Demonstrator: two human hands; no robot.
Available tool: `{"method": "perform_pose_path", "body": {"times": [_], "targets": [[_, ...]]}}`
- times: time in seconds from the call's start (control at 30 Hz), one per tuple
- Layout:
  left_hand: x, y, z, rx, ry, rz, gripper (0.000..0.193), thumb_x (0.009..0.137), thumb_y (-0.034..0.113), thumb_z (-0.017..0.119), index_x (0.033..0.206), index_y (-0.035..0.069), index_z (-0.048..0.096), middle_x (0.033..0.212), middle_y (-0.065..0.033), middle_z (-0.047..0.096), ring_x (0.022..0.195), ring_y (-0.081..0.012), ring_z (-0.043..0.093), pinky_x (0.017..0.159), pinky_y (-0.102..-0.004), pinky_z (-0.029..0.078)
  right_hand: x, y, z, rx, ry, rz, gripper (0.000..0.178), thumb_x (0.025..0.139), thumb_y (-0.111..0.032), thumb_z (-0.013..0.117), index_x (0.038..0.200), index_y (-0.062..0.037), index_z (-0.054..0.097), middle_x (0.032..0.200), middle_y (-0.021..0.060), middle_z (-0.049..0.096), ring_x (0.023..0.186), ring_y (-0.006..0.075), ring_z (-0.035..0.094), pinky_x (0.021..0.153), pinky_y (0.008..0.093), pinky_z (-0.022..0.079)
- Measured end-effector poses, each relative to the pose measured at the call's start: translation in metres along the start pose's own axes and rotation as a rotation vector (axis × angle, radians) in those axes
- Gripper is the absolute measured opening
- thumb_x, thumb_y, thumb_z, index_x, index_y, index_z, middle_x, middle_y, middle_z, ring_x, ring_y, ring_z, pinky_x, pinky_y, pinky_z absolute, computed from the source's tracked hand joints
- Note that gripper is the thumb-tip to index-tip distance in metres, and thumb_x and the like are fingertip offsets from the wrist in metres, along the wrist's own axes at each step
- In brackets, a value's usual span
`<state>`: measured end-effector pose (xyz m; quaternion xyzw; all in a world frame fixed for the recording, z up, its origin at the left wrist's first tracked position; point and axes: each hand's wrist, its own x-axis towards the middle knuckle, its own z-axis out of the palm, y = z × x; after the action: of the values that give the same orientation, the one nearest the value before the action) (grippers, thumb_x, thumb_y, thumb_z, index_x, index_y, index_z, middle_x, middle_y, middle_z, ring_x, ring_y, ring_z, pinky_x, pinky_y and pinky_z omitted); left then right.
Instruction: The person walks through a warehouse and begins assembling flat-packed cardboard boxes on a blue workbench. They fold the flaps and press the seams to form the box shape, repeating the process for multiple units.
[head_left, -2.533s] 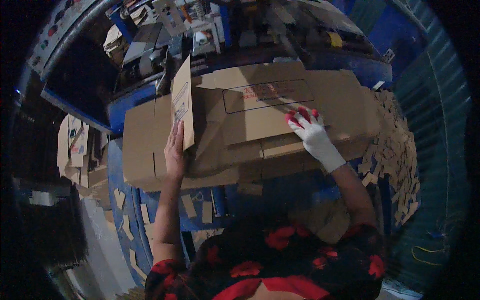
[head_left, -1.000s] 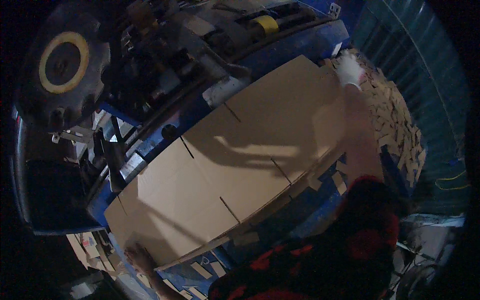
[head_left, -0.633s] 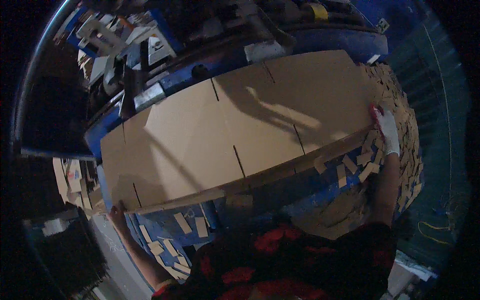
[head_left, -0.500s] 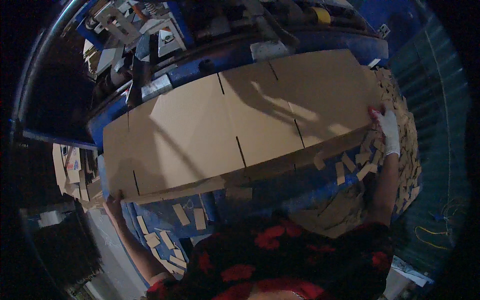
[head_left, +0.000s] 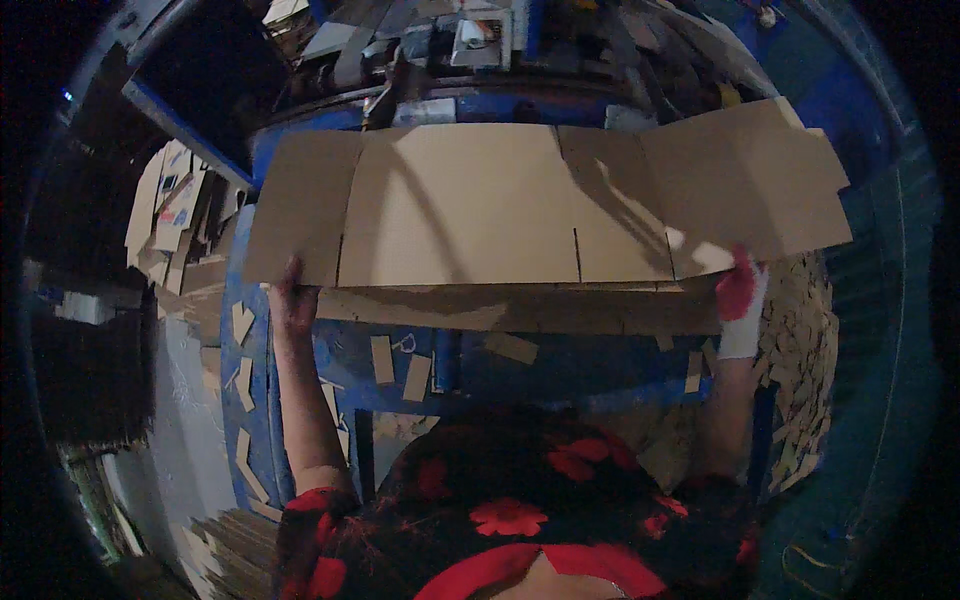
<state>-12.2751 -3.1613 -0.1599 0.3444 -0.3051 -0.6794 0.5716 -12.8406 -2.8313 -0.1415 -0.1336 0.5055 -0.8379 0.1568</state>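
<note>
Holding the wide brown cardboard sheet (head_left: 480, 205) by its near edge, both hands work together in the head view, the only one here. The sheet is in front of the person, above other cardboard (head_left: 450, 310), on the near side of the blue machine (head_left: 330, 120). The bare left hand (head_left: 294, 303) is closed on the near edge toward the left end; its thumb side shows over the board, and the other fingers are hidden below. The right hand (head_left: 741, 298), in a white glove with red fingers, is closed on the same edge toward the right end. It is a little blurred, so I cannot tell how firmly it presses.

The right part of the sheet bends at a crease and reaches past the glove. For good handling, I judge that both hands should keep equal height and equal pull, so that this crease does not fold more. It would be wise to pinch lightly, away from the dark slots (head_left: 577, 255), because the board is probably weaker there, and to keep the loose offcuts (head_left: 418, 378) out from under it.
</note>
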Motion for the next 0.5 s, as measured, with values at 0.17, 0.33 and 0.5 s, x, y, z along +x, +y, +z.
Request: {"method": "perform_pose_path", "body": {"times": [0.17, 0.33, 0.5], "targets": [[-0.054, 0.027, 0.000, 0.759, -0.020, 0.192, 0.045, 0.084, 0.006, 0.057, 0.126, 0.003, 0.042, 0.124, -0.0120, 0.049, 0.115, -0.0264, 0.048, 0.099, -0.0409, 0.038, -0.056, -0.028, 0.024, -0.361, 0.002, -0.081, 0.041, 0.084, -0.008, 0.058, 0.122, -0.0058, 0.044, 0.111, 0.0119, 0.056, 0.099, 0.0222, 0.058, 0.082, 0.0366, 0.050], [-0.091, -0.022, 0.053, 1.321, -0.415, 0.585, 0.056, 0.075, -0.004, 0.058, 0.129, 0.003, 0.045, 0.132, -0.0161, 0.047, 0.120, -0.0311, 0.047, 0.100, -0.0396, 0.038, -0.138, -0.017, 0.069, -1.484, -0.680, -0.721, 0.056, 0.072, -0.001, 0.057, 0.126, -0.0093, 0.047, 0.118, 0.0129, 0.051, 0.111, 0.0318, 0.048, 0.092, 0.0460, 0.041], [-0.059, -0.049, 0.094, 1.462, -0.554, 0.785, 0.079, 0.059, -0.007, 0.064, 0.133, 0.008, 0.043, 0.133, -0.0182, 0.045, 0.123, -0.0365, 0.043, 0.100, -0.0409, 0.039, -0.119, 0.022, 0.114, -1.928, -0.906, -0.807, 0.054, 0.076, -0.012, 0.054, 0.128, -0.0237, 0.049, 0.125, 0.0089, 0.047, 0.109, 0.0345, 0.045, 0.091, 0.0536, 0.037]]}}
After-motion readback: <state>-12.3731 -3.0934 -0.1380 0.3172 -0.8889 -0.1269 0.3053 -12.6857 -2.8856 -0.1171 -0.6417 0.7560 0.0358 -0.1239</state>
